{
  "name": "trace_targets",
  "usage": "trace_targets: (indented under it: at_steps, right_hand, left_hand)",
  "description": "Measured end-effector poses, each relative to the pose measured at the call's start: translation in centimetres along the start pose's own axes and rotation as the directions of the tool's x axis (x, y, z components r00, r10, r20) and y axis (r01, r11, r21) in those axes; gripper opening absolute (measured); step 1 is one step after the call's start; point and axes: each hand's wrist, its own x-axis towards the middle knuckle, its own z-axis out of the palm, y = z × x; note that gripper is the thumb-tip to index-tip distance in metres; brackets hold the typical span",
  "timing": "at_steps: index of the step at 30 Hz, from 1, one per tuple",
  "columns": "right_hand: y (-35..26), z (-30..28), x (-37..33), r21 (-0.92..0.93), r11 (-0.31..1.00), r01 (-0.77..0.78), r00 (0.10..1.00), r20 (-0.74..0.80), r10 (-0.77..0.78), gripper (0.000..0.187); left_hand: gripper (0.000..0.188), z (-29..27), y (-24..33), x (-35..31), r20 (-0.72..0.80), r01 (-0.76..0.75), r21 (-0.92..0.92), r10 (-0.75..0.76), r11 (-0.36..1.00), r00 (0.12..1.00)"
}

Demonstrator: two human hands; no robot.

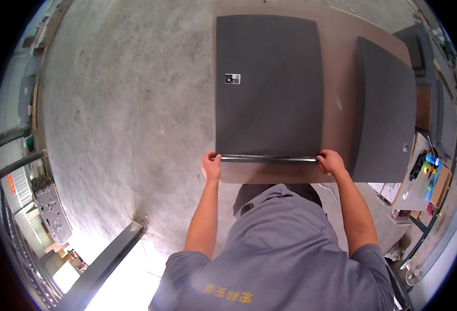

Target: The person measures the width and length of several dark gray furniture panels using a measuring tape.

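Note:
A large dark grey panel (270, 88) lies flat on a brownish board, with a small white label (232, 79) near its left side. Along the panel's near edge runs a thin, shiny metal strip (269, 158). My left hand (211, 166) is closed in a pinch at the strip's left end, by the panel's near left corner. At the opposite end, my right hand (331, 162) pinches the strip with its fingers curled. Both fingertips partly hide the strip's ends.
The brownish board (341, 78) extends past the panel to the right, where a second grey panel (386, 111) lies. Beyond it, a side table (409, 192) holds tools and coloured items. A dark metal beam (104, 264) stands at the lower left, over concrete floor (130, 103).

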Motion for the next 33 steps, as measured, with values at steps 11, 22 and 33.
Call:
trace_targets:
  at_steps: [11,22,33]
  right_hand:
    - [4.2,-1.6,1.5,0.009,0.989,-0.146,0.986,0.079,0.145,0.026]
    - [4.2,-1.4,0.8,0.028,0.983,-0.182,0.982,0.048,0.18,0.027]
    - [3.8,-1.7,0.7,0.033,0.982,-0.186,0.981,0.057,0.184,0.026]
  left_hand:
    - [0.027,0.0,-2.5,1.8,0.102,0.041,-0.06,-0.034,0.997,0.994]
    - [0.027,-0.1,-2.0,1.8,0.144,0.132,-0.05,-0.124,0.99,0.982]
    - [0.026,0.1,-3.6,2.9,0.147,0.117,-0.014,-0.114,0.993,0.983]
